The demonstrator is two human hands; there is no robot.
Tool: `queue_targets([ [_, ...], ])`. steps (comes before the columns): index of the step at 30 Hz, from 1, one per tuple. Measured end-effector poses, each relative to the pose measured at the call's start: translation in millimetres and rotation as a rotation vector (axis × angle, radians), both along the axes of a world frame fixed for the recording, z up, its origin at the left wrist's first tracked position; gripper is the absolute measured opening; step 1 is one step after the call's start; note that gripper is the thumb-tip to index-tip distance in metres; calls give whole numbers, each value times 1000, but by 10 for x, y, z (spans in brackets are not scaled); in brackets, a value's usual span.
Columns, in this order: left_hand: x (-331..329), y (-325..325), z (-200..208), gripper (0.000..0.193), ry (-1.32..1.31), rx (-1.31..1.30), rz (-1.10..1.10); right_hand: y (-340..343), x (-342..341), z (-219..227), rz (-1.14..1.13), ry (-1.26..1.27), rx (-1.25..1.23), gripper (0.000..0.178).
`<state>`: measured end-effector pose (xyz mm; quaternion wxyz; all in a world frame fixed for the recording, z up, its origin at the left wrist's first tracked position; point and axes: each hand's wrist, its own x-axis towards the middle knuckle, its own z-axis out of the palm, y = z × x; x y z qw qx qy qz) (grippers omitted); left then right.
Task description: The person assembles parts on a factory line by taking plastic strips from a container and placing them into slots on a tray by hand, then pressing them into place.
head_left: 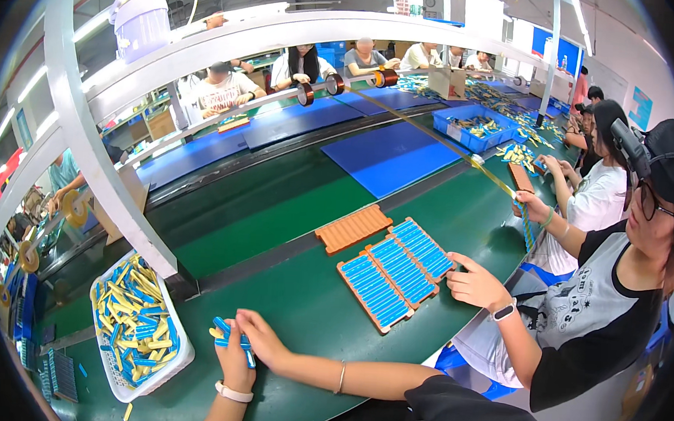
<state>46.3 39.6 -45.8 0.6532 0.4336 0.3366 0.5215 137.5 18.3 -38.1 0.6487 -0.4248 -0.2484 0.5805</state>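
Head view: green table (286, 299).
Left hand (232, 351): fingers curled around blue strips (231, 334).
Right hand (263, 338): fingers pressed together on the strips.
Left: white basket (162, 378).

Far across the belt from you stands an open brown cardboard box (448, 82) — squarish, flaps up. On the back wall to your right hang two blue rectangular signs (557, 52), and further right a smaller light-blue poster (640, 107) — its print is too small to tell.
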Motion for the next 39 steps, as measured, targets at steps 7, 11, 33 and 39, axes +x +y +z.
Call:
queue_targets([
  [7, -258, 245, 93, 13, -310, -432, -235, 565, 2103, 542, 19, -2436, 26, 25],
  [11, -223, 197, 163, 13, -318, -498, -326, 443, 3049, 537, 296, -2433, -551, 56],
  [33, -273, -274, 883, 14, 236, -10, -257, -872, 948, 757, 650, -1808, 324, 77],
  [39, -176, -577, 935, 17, 301, -161, -508, -1318, 906, 600, 418, -1809, 313, 75],
])
